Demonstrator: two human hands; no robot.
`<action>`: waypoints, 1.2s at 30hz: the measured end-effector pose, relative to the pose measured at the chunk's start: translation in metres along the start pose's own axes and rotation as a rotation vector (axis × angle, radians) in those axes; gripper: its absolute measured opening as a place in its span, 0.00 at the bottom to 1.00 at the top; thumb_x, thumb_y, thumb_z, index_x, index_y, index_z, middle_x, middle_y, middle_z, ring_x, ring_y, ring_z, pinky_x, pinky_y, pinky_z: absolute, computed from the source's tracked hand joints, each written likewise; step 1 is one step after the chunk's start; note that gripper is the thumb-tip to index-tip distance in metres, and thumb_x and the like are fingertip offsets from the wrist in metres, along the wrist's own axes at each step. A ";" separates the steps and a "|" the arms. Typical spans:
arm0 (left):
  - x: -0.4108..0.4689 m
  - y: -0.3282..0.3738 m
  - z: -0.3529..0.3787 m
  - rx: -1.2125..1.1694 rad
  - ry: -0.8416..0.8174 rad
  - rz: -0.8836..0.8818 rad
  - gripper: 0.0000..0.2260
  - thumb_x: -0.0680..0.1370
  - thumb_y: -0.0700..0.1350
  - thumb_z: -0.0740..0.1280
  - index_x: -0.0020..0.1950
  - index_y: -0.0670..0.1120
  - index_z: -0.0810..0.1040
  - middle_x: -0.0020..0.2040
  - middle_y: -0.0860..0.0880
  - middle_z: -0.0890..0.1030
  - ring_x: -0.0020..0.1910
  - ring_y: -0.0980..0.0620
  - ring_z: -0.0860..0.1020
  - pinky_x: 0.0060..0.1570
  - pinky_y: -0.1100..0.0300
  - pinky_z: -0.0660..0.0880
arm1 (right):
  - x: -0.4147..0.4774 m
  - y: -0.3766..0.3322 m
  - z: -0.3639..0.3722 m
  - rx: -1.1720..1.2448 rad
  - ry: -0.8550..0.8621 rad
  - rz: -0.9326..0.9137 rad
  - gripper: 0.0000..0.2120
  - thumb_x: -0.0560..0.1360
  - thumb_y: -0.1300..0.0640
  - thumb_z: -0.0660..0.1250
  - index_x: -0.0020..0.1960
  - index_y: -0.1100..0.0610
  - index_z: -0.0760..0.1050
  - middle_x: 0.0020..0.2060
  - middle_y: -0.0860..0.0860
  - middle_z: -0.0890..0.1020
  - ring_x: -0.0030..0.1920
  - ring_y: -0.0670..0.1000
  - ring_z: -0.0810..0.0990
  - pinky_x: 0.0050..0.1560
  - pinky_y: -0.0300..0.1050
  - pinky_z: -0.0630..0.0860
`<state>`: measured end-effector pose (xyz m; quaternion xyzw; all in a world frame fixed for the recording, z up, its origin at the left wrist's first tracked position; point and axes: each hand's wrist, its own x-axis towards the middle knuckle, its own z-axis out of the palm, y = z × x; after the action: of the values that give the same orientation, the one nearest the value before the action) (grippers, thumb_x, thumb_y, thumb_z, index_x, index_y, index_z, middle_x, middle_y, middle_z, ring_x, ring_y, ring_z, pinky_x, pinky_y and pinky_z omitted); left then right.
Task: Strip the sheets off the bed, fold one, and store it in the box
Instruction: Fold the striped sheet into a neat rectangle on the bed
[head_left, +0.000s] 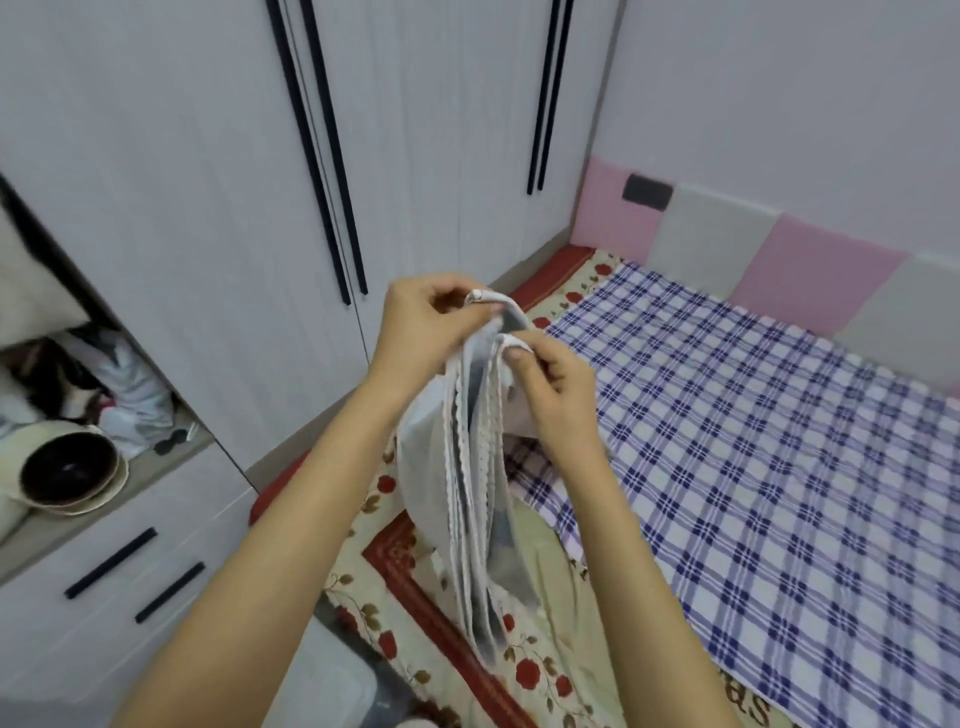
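Observation:
A thin white sheet (467, 499) with lace-trimmed edges hangs in gathered folds above the bed. My left hand (421, 322) pinches its top edge high up. Just below and to the right, my right hand (550, 384) pinches another part of that edge. The sheet's lower end trails onto a cream sheet (524, 670) with red roses. A blue and white checked sheet (769, 478) covers most of the bed to the right. A pale translucent box (332, 680) shows at the bottom edge, left of the bed.
White wardrobe doors (218, 171) with black handles stand to the left and behind. An open shelf holds a dark bowl (67, 470) and bundled clothes (130, 395), with drawers (104, 571) below. Pink and grey padded panels (821, 270) line the wall behind the bed.

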<state>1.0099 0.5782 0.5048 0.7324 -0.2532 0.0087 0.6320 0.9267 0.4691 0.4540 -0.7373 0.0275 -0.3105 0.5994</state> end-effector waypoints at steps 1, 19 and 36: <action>0.002 0.016 0.001 -0.031 -0.058 0.041 0.07 0.70 0.36 0.73 0.38 0.49 0.83 0.32 0.55 0.81 0.34 0.59 0.77 0.37 0.65 0.73 | 0.004 -0.017 -0.006 0.009 0.053 -0.043 0.09 0.77 0.64 0.64 0.45 0.52 0.79 0.35 0.48 0.80 0.37 0.43 0.75 0.39 0.35 0.72; -0.049 0.025 0.044 -0.098 -0.321 0.038 0.06 0.75 0.41 0.69 0.47 0.50 0.83 0.43 0.49 0.84 0.44 0.52 0.82 0.49 0.52 0.79 | -0.051 -0.047 -0.034 0.016 0.418 -0.019 0.05 0.76 0.64 0.66 0.45 0.56 0.78 0.36 0.49 0.80 0.36 0.45 0.76 0.37 0.37 0.74; -0.057 0.029 0.034 -0.167 -0.301 0.128 0.09 0.69 0.41 0.75 0.49 0.47 0.84 0.43 0.51 0.85 0.44 0.53 0.83 0.47 0.59 0.79 | -0.039 -0.049 -0.030 -0.028 0.405 0.018 0.06 0.74 0.62 0.69 0.40 0.54 0.76 0.34 0.55 0.80 0.35 0.53 0.77 0.38 0.50 0.75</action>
<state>0.9388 0.5654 0.5054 0.6528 -0.3911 -0.0818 0.6436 0.8640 0.4727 0.4838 -0.6676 0.1584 -0.4466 0.5742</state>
